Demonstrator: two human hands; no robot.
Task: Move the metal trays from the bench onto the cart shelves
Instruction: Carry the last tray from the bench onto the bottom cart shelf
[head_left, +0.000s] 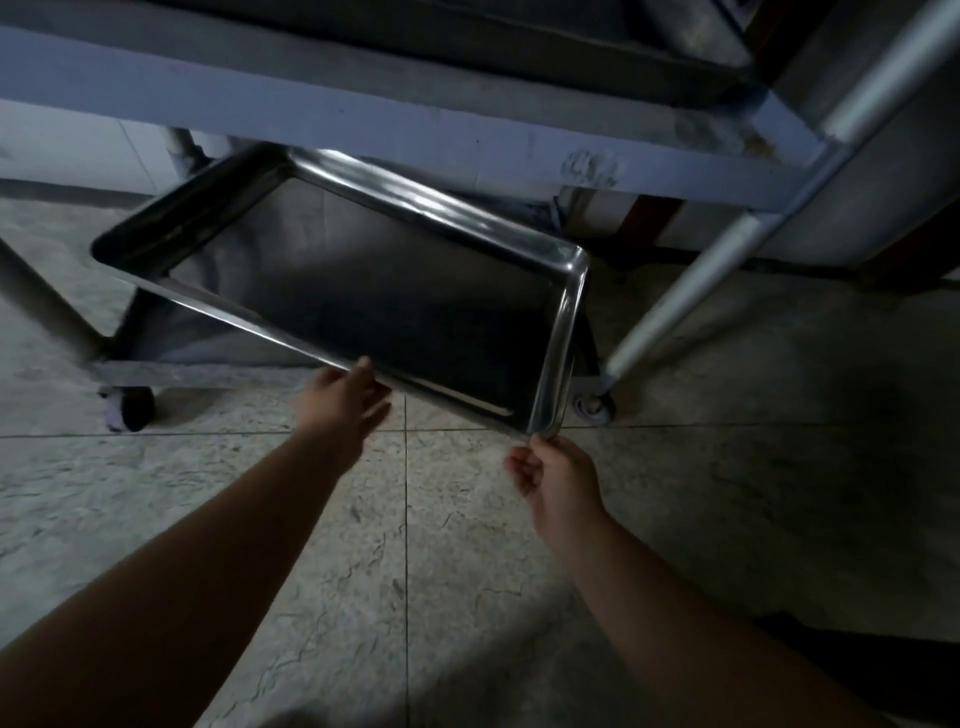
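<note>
No readable text.
No labels, brands, numbers or signs legible anywhere; tray, cart frame and floor tiles are plain, and the scene is dim.

Dim room. Pale mottled floor tiles with thin dark grout lines. Light wall far left. Dark wooden frame at right background.
</note>
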